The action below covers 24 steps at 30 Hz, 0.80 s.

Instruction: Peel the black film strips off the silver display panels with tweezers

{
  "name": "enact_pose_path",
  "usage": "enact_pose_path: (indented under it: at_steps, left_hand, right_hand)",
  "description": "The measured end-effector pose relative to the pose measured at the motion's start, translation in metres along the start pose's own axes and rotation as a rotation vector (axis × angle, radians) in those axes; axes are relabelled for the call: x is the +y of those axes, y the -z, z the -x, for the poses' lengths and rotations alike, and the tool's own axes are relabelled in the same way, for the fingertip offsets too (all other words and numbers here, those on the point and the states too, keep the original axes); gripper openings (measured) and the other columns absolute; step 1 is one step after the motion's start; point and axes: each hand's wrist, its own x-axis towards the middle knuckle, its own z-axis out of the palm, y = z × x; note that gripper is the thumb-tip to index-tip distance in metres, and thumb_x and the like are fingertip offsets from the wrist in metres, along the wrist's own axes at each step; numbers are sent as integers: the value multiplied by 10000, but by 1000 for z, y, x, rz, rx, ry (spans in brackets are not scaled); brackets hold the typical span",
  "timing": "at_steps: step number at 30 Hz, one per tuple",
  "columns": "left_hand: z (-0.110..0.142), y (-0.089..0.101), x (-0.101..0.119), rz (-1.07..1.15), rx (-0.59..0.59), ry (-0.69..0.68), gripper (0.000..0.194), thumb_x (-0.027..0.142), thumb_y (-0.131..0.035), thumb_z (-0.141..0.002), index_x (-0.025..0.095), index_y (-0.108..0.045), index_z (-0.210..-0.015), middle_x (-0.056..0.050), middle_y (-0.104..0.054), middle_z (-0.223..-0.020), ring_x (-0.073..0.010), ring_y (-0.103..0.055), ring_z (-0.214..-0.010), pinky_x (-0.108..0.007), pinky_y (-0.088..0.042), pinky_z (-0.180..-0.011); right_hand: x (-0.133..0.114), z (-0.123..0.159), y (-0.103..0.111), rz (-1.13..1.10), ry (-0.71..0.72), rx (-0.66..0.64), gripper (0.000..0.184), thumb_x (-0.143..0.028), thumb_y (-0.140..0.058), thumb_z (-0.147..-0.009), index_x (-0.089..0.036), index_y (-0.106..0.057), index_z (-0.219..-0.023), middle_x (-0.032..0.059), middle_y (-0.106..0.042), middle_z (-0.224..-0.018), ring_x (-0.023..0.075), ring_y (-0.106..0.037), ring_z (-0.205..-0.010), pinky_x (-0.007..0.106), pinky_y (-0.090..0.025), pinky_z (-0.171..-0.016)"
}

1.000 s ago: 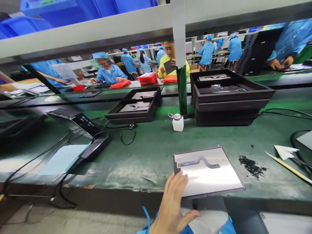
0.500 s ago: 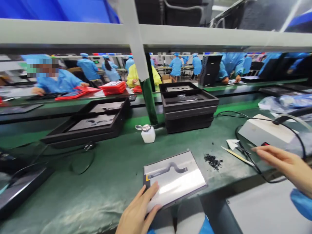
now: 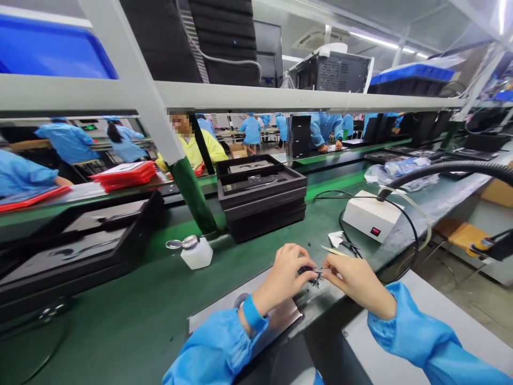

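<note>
A flat silvery panel (image 3: 224, 311) lies at the near edge of the green bench, partly under my left forearm. My left hand (image 3: 285, 277) and my right hand (image 3: 349, 279) meet just beyond its right end, fingers curled and pinched together over a small heap of black scraps (image 3: 310, 271). Something small and dark sits between the fingertips of both hands; I cannot make out what it is. Tweezers and a scrap of white paper (image 3: 336, 239) lie just past my right hand.
A white bottle with a metal cap (image 3: 195, 251) stands left of my hands. Stacked black trays (image 3: 262, 200) and a second tray stack (image 3: 76, 246) sit behind. A white box with a red switch (image 3: 372, 215), cables and a black hose are at the right. People in blue work beyond.
The view swung right. My left hand left the panel's near corner and my right hand came in from the right; both now pinch together at the black scraps.
</note>
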Motion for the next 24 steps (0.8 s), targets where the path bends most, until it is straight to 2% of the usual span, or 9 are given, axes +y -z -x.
enact_pose_path:
  at_steps: [3, 6, 10, 14, 18, 22, 24]
  left_hand:
    - [-2, -10, -8, 32, 9, 27, 131, 255, -652, -926, 233, -731, -824, -47, -659, -1009, -257, -533, -1049, -451, -424, -935]
    - [-1, -11, -10, 59, 30, 64, 158, 263, -622, -938, 231, -719, -817, -49, -640, -1000, -253, -515, -1042, -447, -400, -937]
    - [-3, -12, -9, 87, 34, 95, 150, 274, -618, -919, 238, -710, -805, -48, -619, -1018, -258, -499, -1056, -451, -387, -947]
    - [-6, -13, -10, 107, 46, 116, 163, 262, -591, -914, 239, -702, -798, -52, -602, -1046, -269, -481, -1090, -476, -368, -983]
    - [-6, -10, -14, 130, 52, 121, 203, 261, -540, -938, 236, -696, -810, -58, -598, -1026, -263, -496, -1062, -457, -399, -967]
    - [-5, -13, -11, 151, 45, 88, 159, 264, -594, -918, 238, -702, -804, -55, -607, -1023, -257, -505, -1065, -436, -405, -976]
    - [-6, -16, -9, 155, 48, 78, 156, 260, -607, -915, 239, -705, -795, -53, -608, -1025, -257, -502, -1077, -436, -398, -986]
  right_hand:
    - [5, 4, -5, 31, 35, 44, 163, -259, -565, -981, -231, -566, -821, -9, -693, -745, 177, -659, -687, 262, -409, -599]
    - [12, 9, -14, 54, 90, 112, 344, -364, -369, -1069, -230, -586, -839, 9, -699, -748, 181, -672, -702, 268, -410, -608]
    - [21, 16, -23, -39, 81, 135, 559, -510, -173, -1068, -236, -598, -829, 23, -686, -728, 191, -663, -682, 280, -398, -592]
    - [29, 23, -25, -180, 2, 134, 606, -606, -161, -1033, -246, -599, -819, 24, -670, -716, 198, -640, -660, 288, -396, -594]
    - [37, 29, -22, -253, -73, 128, 608, -607, -169, -1029, -241, -594, -795, 41, -679, -762, 209, -640, -706, 295, -415, -630]
    - [38, 27, -23, -380, -96, 31, 555, -636, -302, -998, -243, -593, -736, -12, -622, -619, 175, -583, -583, 270, -410, -571]
    - [36, 23, -27, -453, -101, -13, 588, -650, -278, -993, -238, -615, -744, -31, -582, -568, 156, -546, -533, 255, -412, -538]
